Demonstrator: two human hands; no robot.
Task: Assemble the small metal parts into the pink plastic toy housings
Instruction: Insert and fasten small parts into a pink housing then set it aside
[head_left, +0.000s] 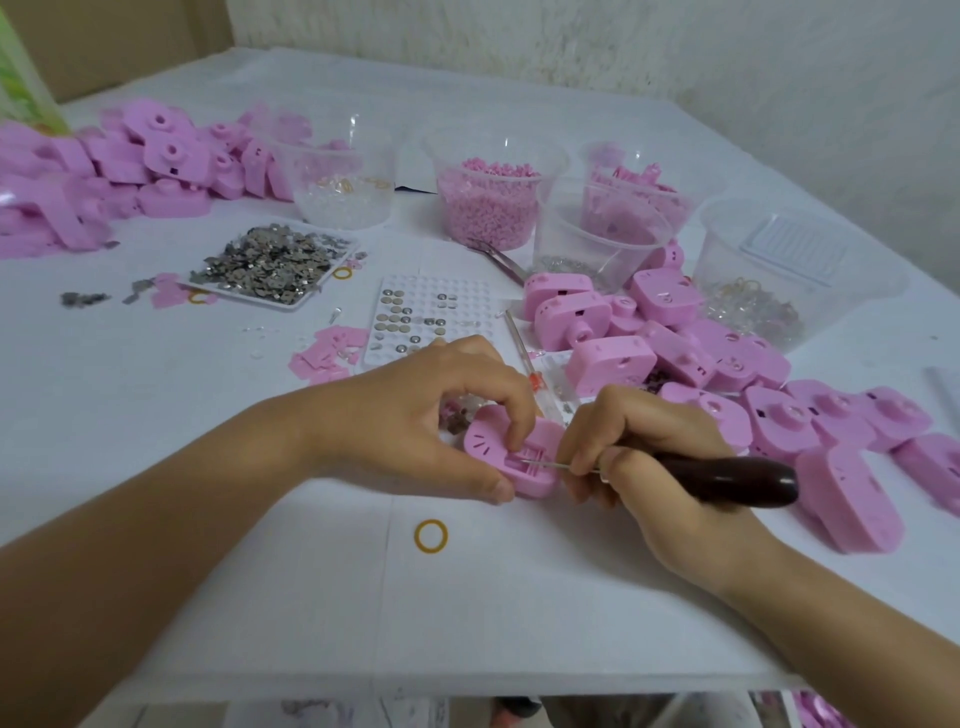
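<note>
Pink housing (484, 442) pinched in left fingers (515, 410), right fingers (577, 448) gripping awl (727, 479) tip-in

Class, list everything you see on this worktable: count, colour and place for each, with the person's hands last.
table: one, white, under everything.
held housing: one, pink, front centre.
awl: one, dark handle, metal tip in the held housing.
loose housings: many, pink, piled far left and right.
metal parts: a heap, silver, on a white tray left of centre.
grid tray: one, white, centre, holding silver discs.
tubs: five, clear, across the back.
rubber bands: three, yellow, one in front, two by the metal parts.
left hand: one, grips the held housing.
right hand: one, grips the awl.
</note>
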